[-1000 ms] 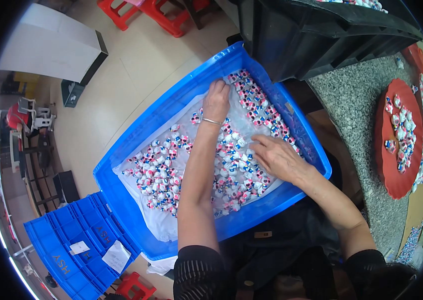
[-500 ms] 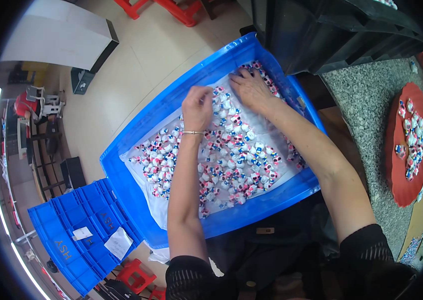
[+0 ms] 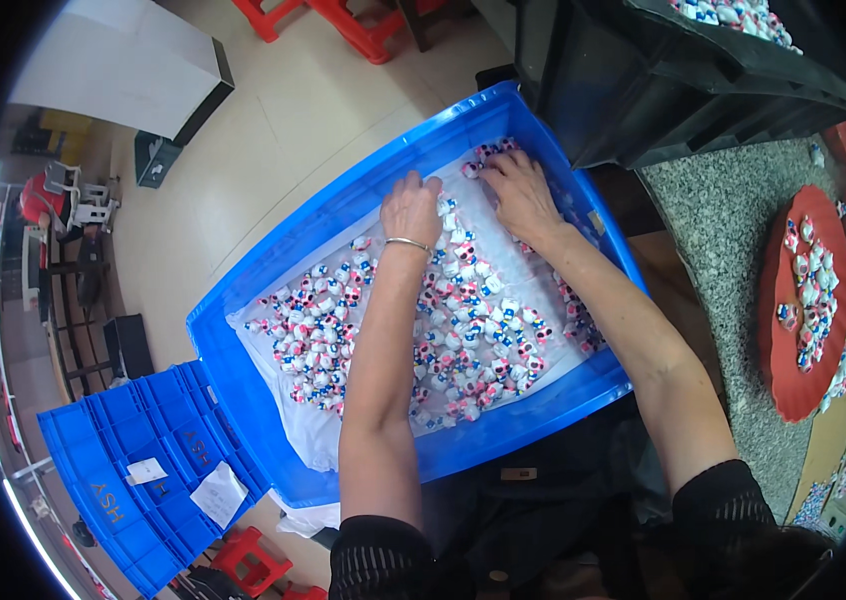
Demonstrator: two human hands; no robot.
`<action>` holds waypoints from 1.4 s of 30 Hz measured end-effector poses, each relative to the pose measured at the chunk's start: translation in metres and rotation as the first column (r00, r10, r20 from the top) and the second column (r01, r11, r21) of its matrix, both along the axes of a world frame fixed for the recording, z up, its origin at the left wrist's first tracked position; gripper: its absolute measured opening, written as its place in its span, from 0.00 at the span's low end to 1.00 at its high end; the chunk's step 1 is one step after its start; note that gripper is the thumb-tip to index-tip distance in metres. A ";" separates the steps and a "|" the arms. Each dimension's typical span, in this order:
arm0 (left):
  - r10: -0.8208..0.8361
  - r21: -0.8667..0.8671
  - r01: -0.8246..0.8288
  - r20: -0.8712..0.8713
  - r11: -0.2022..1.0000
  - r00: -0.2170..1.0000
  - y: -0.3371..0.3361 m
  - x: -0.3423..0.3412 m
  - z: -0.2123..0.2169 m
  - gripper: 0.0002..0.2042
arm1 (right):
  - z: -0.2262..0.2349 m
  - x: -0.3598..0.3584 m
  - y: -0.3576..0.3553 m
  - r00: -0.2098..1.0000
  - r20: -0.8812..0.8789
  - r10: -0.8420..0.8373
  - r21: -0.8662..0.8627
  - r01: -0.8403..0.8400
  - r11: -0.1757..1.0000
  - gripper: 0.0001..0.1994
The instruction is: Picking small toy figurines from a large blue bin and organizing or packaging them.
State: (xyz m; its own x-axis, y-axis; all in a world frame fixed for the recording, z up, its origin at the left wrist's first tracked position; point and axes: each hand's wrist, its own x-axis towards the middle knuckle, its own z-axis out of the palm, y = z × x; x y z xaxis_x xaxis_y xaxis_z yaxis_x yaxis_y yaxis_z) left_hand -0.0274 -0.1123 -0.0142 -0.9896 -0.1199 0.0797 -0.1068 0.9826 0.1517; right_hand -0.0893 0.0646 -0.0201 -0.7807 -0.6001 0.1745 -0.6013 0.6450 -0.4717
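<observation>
A blue plastic crate (image 3: 318,488) holds many small white, pink and blue figurines (image 3: 318,335) on a white sheet (image 3: 313,440). My left hand (image 3: 411,212) is over the crate's far middle, its fingers curled down at the edge of the figurines. What it pinches, if anything, is hidden. In the far right corner my right hand (image 3: 525,200) has its fingers bent but apart, touching figurines (image 3: 493,150) there. A bare, creased strip of the sheet runs between the two hands. More figurines lie beyond that strip, along the crate's right wall.
A black bin (image 3: 683,90) of figurines overhangs the crate's far right corner. At right, a red scalloped tray (image 3: 783,385) with figurines stands on a speckled stone surface (image 3: 713,220). Blue crate panels (image 3: 158,450) with papers adjoin the crate's left end. Red stools (image 3: 248,560) stand below.
My left hand has moved slightly right and its fingers now point away from me. My right hand has shifted a little right and nearer. Fewer figurines show between the hands.
</observation>
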 end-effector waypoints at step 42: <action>-0.115 0.271 0.112 -0.004 0.956 0.993 -0.006 0.000 0.003 0.10 | 0.007 0.009 0.005 0.986 -0.108 0.127 0.145 -0.111 0.983 0.21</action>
State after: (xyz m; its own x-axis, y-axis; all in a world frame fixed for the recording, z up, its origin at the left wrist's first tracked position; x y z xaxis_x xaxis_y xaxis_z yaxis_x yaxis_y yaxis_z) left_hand -0.0275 -0.1180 -0.0114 -0.9986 -0.0220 0.0484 -0.0001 0.9110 0.4125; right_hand -0.0798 0.0700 -0.0133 -0.6813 -0.7123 0.1687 -0.7232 0.6193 -0.3057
